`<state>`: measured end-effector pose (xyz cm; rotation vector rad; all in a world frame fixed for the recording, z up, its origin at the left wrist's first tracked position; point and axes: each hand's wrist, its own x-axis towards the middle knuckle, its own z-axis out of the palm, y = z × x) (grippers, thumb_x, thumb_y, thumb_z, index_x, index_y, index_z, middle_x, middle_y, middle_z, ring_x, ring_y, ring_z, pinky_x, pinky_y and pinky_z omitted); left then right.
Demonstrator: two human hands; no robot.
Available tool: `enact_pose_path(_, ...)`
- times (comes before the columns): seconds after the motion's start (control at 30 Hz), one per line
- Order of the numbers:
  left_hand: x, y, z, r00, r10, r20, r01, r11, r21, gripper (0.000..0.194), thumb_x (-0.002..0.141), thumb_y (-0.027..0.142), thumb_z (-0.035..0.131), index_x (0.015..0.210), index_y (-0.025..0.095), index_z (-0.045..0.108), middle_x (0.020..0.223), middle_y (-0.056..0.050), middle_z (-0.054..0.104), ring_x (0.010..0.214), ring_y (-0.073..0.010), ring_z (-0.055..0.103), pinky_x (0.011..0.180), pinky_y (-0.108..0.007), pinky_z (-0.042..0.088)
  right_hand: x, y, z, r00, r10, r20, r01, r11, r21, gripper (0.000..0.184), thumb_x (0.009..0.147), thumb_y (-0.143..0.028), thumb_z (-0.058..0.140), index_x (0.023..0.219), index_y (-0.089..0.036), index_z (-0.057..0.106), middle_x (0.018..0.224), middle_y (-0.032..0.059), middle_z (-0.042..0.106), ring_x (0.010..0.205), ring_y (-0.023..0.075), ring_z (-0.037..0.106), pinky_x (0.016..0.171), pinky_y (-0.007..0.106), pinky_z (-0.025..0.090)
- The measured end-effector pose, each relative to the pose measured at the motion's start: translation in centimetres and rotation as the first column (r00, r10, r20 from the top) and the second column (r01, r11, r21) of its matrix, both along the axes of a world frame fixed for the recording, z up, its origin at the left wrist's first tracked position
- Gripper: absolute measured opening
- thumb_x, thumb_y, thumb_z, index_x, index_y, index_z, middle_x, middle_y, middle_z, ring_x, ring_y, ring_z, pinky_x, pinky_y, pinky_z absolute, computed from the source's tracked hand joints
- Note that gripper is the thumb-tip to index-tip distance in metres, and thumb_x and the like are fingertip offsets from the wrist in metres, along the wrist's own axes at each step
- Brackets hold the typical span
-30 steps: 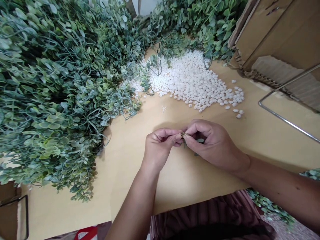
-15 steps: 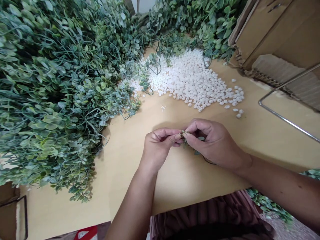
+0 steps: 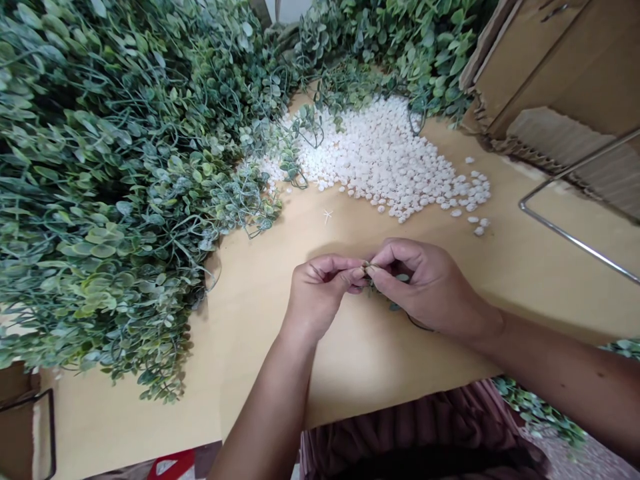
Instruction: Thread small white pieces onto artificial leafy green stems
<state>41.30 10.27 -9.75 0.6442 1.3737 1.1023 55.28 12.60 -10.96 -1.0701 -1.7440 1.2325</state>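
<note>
Both my hands meet over the middle of the table, fingertips pinched together on a small artificial leaf sprig. My left hand grips its end between thumb and forefinger. From the other side my right hand pinches the same spot. A few green leaves and a thin dark stem hang below the right fingers; most of the sprig is hidden by them. Beyond the hands lies a spread heap of small white plastic pieces. One white star-shaped bit sits alone between heap and hands.
A large pile of artificial greenery covers the left side, with more foliage at the back. At right stand a torn cardboard box and a bent metal rod. The wooden tabletop ends near my lap.
Almost nothing differs. The hands stay pinched together at the same place, with only a slight shift of the fingertips and of the view.
</note>
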Motion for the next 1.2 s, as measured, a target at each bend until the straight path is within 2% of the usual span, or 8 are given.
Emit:
enact_pose_path(0.17, 0.12, 0.09, 0.03, 1.000, 0.003, 0.020, -0.004, 1.000, 0.015, 0.016, 0.050, 0.022, 0.082, 0.056, 0.015, 0.069, 0.049, 0.001, 0.065, 0.044, -0.0062, 0.055, 0.049, -0.018, 0.050, 0.01, -0.01, 0.10, 0.999, -0.018, -0.034, 0.017, 0.999, -0.037, 0.012, 0.075, -0.016, 0.053, 0.063, -0.016, 0.056, 0.051, -0.0030, 0.050, 0.043, 0.0059, 0.040, 0.038, 0.017, 0.031)
enact_pose_path(0.37, 0.14, 0.04, -0.31, 0.998, 0.045, 0.038, -0.047, 0.997, 0.055, 0.015, 0.053, 0.022, 0.080, 0.060, 0.014, 0.070, 0.054, 0.000, 0.068, 0.049, -0.0082, 0.059, 0.051, -0.019, 0.052, 0.10, 0.19, 0.26, 0.991, -0.023, -0.132, -0.007, 0.975, -0.221, 0.010, 0.076, -0.021, 0.056, 0.070, -0.015, 0.060, 0.061, -0.0002, 0.059, 0.053, 0.0083, 0.051, 0.048, 0.018, 0.043)
enact_pose_path(0.47, 0.13, 0.03, -0.52, 0.997, 0.056, 0.060, -0.061, 0.994, 0.091, 0.014, 0.054, 0.021, 0.080, 0.061, 0.015, 0.070, 0.054, 0.000, 0.068, 0.049, -0.0084, 0.060, 0.052, -0.019, 0.052, 0.01, 0.29, 0.28, 0.986, -0.011, -0.165, -0.032, 0.966, -0.255, 0.008, 0.075, -0.021, 0.057, 0.071, -0.015, 0.060, 0.063, -0.0001, 0.062, 0.055, 0.0086, 0.054, 0.050, 0.018, 0.045)
enact_pose_path(0.7, -0.06, -0.04, -0.73, 0.997, 0.043, 0.057, -0.049, 0.993, 0.106, 0.012, 0.055, 0.020, 0.079, 0.063, 0.016, 0.071, 0.058, -0.001, 0.069, 0.052, -0.0097, 0.062, 0.054, -0.021, 0.052, -0.02, 0.27, 0.37, 0.990, -0.016, -0.139, -0.016, 0.973, -0.230, 0.005, 0.074, -0.020, 0.058, 0.070, -0.016, 0.059, 0.061, -0.0011, 0.060, 0.050, 0.0070, 0.050, 0.045, 0.017, 0.042)
enact_pose_path(0.9, -0.25, -0.12, -0.73, 0.998, -0.022, 0.064, 0.012, 0.989, 0.146, 0.013, 0.059, 0.025, 0.078, 0.068, 0.017, 0.073, 0.063, -0.001, 0.071, 0.056, -0.0104, 0.064, 0.057, -0.021, 0.053, 0.04, 0.21, 0.26, 0.993, -0.044, -0.111, 0.029, 0.990, -0.139, 0.007, 0.072, -0.019, 0.057, 0.067, -0.016, 0.055, 0.059, -0.0019, 0.056, 0.049, 0.0068, 0.047, 0.043, 0.017, 0.038)
enact_pose_path(1.2, 0.10, -0.01, -0.50, 1.000, 0.009, 0.019, -0.011, 0.996, 0.084, 0.012, 0.059, 0.023, 0.077, 0.066, 0.015, 0.072, 0.056, 0.000, 0.068, 0.051, -0.0080, 0.060, 0.053, -0.019, 0.051, 0.01, 0.22, 0.28, 0.997, -0.050, -0.062, 0.046, 0.997, -0.067, 0.008, 0.073, -0.017, 0.055, 0.064, -0.016, 0.054, 0.059, -0.0019, 0.053, 0.050, 0.0067, 0.045, 0.043, 0.018, 0.036)
